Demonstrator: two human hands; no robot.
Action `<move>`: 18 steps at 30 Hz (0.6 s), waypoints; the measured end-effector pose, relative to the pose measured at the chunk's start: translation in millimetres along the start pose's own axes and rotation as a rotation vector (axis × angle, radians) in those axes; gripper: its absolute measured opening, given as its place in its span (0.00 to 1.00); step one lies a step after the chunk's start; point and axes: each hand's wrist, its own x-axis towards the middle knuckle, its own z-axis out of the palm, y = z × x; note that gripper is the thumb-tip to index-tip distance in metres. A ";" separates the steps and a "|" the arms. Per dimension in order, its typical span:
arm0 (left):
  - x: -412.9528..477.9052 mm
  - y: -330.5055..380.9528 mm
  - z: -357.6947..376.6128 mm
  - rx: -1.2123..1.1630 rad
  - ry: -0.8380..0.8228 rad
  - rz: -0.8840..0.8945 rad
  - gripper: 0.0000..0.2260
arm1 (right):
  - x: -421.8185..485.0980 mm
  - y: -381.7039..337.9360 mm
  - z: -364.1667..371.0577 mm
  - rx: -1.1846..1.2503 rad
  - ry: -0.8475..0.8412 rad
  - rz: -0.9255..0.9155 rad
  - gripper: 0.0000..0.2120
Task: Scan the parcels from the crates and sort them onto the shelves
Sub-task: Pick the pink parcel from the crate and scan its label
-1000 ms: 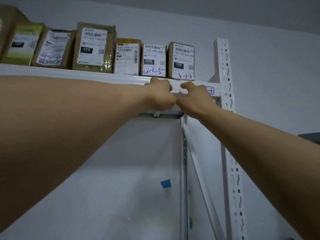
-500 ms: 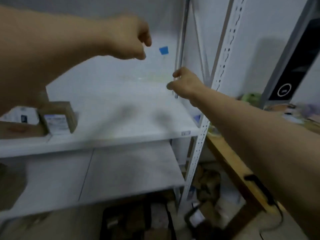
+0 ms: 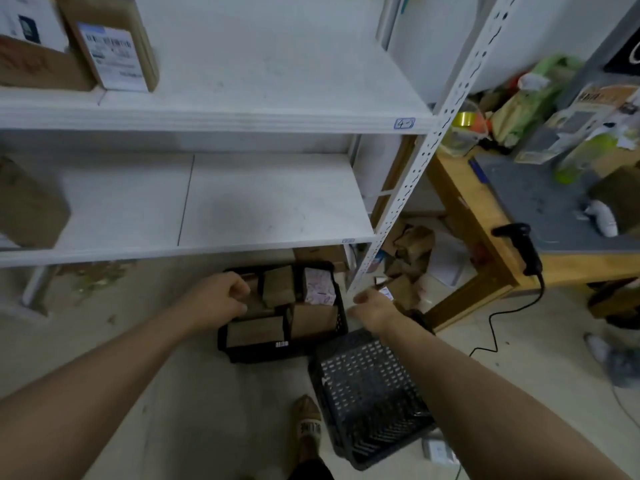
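Note:
Over a black crate [image 3: 277, 353] on the floor, which holds several brown parcels [image 3: 254, 332] and a pink-printed one [image 3: 318, 285], hangs my left hand [image 3: 218, 299], fingers loosely curled and holding nothing. My right hand [image 3: 372, 304] is just right of that crate, also loosely curled and holding nothing. A labelled parcel [image 3: 114, 53] stands on the upper white shelf [image 3: 277, 117] at the left. A black handheld scanner [image 3: 523, 244] lies on the wooden table's edge at the right.
A grey crate [image 3: 367, 393] with nothing in it sits tilted by my foot [image 3: 308, 424]. The lower shelf [image 3: 270, 202] has a brown box [image 3: 27, 206] at its left. The table [image 3: 485, 216] is cluttered; a scanner cable [image 3: 495, 327] trails on the floor.
My view has swung from the top shelf down to the floor. Both hands have left the top shelf's edge and dropped to the black crate.

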 end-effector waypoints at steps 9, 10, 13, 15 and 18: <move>56.3 -39.8 85.4 -0.208 -0.100 -0.212 0.11 | 71.2 59.1 57.9 0.067 -0.160 0.140 0.06; 65.9 -40.5 91.6 -0.205 -0.112 -0.228 0.10 | 81.6 60.4 61.8 0.082 -0.170 0.132 0.07; 91.1 -41.2 108.3 -0.227 -0.130 -0.291 0.09 | 115.1 59.1 71.0 0.099 -0.220 0.140 0.11; 105.9 -42.0 118.7 -0.273 -0.139 -0.353 0.06 | 134.6 55.2 73.1 0.096 -0.242 0.160 0.15; 128.0 -42.0 131.4 -0.342 -0.156 -0.432 0.07 | 166.2 51.3 75.0 0.059 -0.270 0.164 0.15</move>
